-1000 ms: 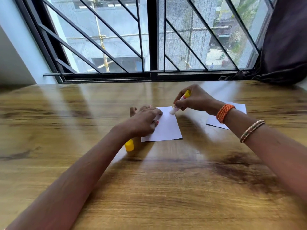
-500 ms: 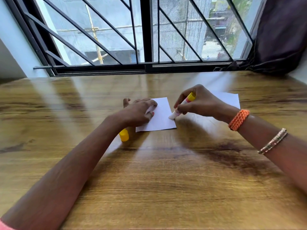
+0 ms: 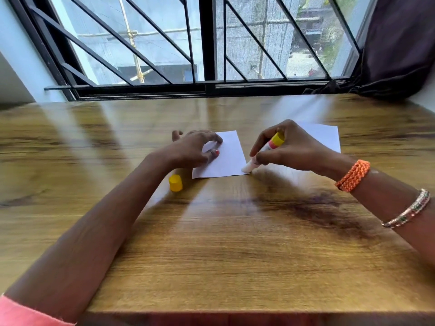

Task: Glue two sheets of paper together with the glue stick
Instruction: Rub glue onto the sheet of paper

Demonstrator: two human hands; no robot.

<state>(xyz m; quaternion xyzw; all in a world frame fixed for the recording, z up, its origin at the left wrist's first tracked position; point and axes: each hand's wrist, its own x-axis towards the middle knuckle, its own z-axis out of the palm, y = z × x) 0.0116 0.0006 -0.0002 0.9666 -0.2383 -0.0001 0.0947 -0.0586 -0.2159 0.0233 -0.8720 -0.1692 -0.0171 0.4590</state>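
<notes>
Nearest on the wooden table (image 3: 235, 243) lies the yellow cap (image 3: 175, 183), loose, just beside the near-left corner of the first sheet (image 3: 226, 158) and beside the left forearm. The left hand (image 3: 195, 149) rests on that sheet's left part, fingers curved and spread, fingertips pressing down on it. The right hand (image 3: 289, 149) pinches the glue stick (image 3: 263, 152) around its barrel, tilted, with the white tip down at the sheet's near-right corner and the yellow end up.

The paper looks thin, light and floppy; it will likely slide or wrinkle under the tacky stick unless pinned flat, so holding it down away from the glued edge seems wise. The stick is light and rigid, and a grip low on the barrel gives control.

Farther right, partly behind the right hand, lies the second sheet (image 3: 324, 137), 1 of 2, flat and apart from the first. A pink band shows on the stick; no writing is legible.
</notes>
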